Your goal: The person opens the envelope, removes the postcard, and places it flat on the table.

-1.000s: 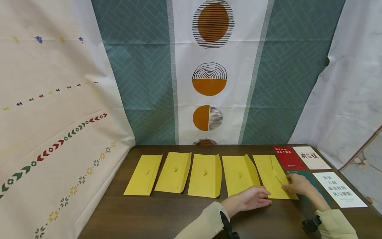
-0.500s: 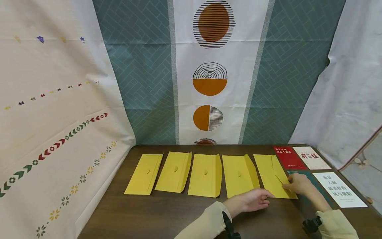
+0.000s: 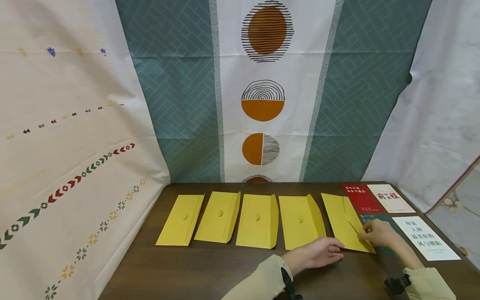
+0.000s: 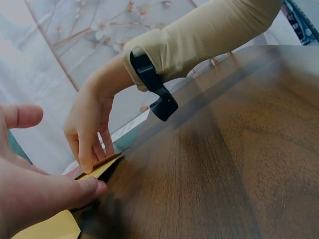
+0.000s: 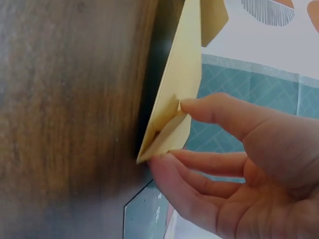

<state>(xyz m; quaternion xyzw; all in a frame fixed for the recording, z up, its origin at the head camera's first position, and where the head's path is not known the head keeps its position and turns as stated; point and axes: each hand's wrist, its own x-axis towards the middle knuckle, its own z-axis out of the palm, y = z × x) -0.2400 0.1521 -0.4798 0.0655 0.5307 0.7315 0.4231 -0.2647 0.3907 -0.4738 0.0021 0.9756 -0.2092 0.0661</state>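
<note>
My right hand (image 3: 380, 234) pinches the right edge of the rightmost yellow envelope (image 3: 343, 221), thumb on its upper face and fingers underneath. In the right wrist view, that envelope (image 5: 182, 64) is tilted, one side raised off the table. A tucked flap crosses its face. My left hand (image 3: 316, 253) hovers by the envelope's lower left corner, fingers loosely extended; whether the fingertips touch it is unclear. Beside it on the left lies another yellow envelope (image 3: 300, 221), its flap raised and its lower right corner hidden behind the left hand.
Three more yellow envelopes, (image 3: 256, 221) among them, lie in a row leftward on the brown table (image 3: 187, 271). At right lie a red card (image 3: 363, 199), a cream card (image 3: 390, 199), a white card (image 3: 427, 238) and a green card (image 3: 386, 218) partly under the right hand.
The rightmost envelope has turned slightly and shifted a little right with my right hand, its edge lifting. My left hand has moved slightly right towards it.
</note>
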